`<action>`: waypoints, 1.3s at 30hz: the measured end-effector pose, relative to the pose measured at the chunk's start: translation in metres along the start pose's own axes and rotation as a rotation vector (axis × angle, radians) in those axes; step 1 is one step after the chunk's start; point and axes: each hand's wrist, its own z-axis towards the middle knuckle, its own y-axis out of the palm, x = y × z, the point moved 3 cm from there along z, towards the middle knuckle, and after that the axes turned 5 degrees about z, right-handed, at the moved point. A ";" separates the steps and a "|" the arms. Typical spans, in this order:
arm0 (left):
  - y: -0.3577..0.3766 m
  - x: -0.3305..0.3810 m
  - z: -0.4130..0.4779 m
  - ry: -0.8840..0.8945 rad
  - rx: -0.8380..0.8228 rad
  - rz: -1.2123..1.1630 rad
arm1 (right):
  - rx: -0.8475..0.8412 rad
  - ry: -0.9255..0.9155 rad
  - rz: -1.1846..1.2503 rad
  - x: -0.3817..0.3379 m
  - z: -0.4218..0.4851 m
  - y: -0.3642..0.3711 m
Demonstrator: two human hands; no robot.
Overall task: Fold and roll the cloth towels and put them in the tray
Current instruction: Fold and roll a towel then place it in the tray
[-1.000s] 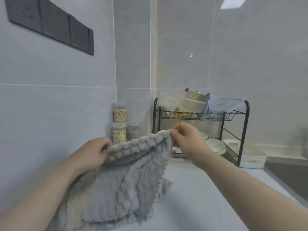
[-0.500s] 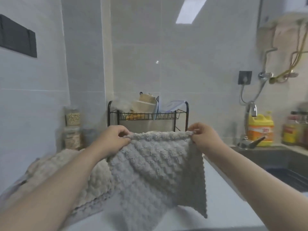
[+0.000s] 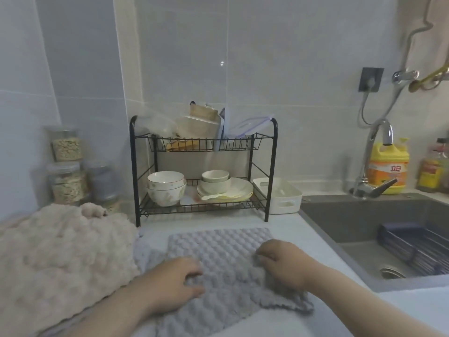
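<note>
The grey towel (image 3: 218,249) is spread on the table (image 3: 303,242) and pinched in the curled grips of the left hand (image 3: 175,285) and right hand (image 3: 284,263).

A grey towel (image 3: 218,249) with a bubbled weave is spread on the white surface (image 3: 323,244), its far edge flat and its near part rumpled. Thick beige towels (image 3: 60,259) are heaped touching its left side. A white tray (image 3: 286,197) with handle slots is set farther back.

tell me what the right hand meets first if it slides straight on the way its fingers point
Beyond the gray towel, probably the lower front of the dish rack, near its left leg; depth unclear.
</note>
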 end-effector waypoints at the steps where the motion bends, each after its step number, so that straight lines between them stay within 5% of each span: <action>1: 0.004 -0.004 -0.004 -0.011 -0.047 0.003 | -0.048 -0.015 -0.018 0.000 -0.002 0.004; 7: -0.002 -0.027 0.003 -0.003 -0.128 0.123 | -0.218 0.036 -0.099 0.006 -0.002 0.008; 15: 0.005 -0.024 -0.004 -0.001 -0.162 0.172 | -0.188 -0.049 -0.210 0.020 -0.007 0.017; 18: -0.003 -0.019 -0.010 -0.050 -0.079 0.042 | -0.110 -0.048 -0.025 0.018 -0.013 0.012; 23: -0.015 -0.033 0.022 -0.192 0.235 -0.152 | 0.348 0.073 0.224 0.021 0.009 -0.012; 29: -0.009 -0.062 0.083 -0.321 0.412 -0.183 | 0.268 0.164 0.097 0.040 0.071 -0.004; 35: -0.011 -0.076 0.117 -0.388 0.232 0.209 | 0.093 0.191 -0.203 0.056 0.115 0.004; 39: -0.020 -0.083 0.125 -0.337 0.299 0.194 | 0.222 0.158 -0.139 0.058 0.119 -0.004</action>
